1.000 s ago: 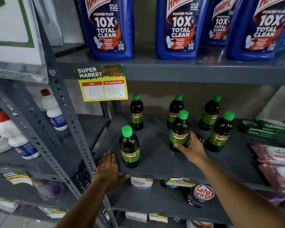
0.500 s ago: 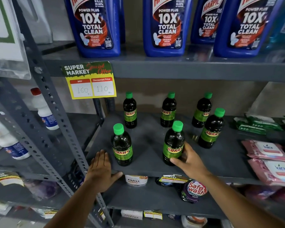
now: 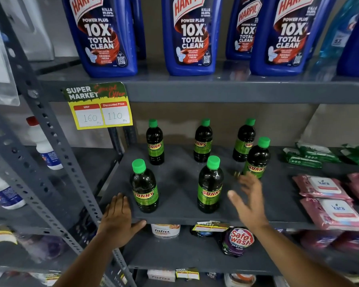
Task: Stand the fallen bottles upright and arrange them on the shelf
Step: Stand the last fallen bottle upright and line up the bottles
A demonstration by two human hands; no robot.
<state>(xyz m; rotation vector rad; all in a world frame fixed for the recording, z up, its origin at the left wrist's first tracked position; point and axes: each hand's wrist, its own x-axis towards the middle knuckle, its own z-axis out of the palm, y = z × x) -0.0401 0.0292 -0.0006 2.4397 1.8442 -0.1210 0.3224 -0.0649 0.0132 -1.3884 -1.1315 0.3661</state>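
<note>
Head view: six green-capped bottles are standing upright on the grey shelf [image 3: 180, 179], none lying down that I can see, so the righting part looks finished. Three are lining up along the back: back left bottle [image 3: 155, 145], back middle bottle [image 3: 203, 142], back right bottle [image 3: 244, 142]. The front left bottle [image 3: 144, 188] and front middle bottle [image 3: 210, 187] are sitting near the shelf's front edge, while the right bottle [image 3: 256, 160] is standing between the two rows, just in front of the back right one. What seems left is drawing it forward to complete a front row of three.

The left hand [image 3: 118, 221] is lying flat and open on the front left corner of the shelf, thumb under the edge, grasping nothing, just beside the front left bottle. The right hand [image 3: 250, 200] is hovering spread and empty, blurred, between the front middle bottle and the right bottle, touching neither as far as I can tell

Above, four blue cleaner jugs [image 3: 104, 36] are showing clearly
</note>
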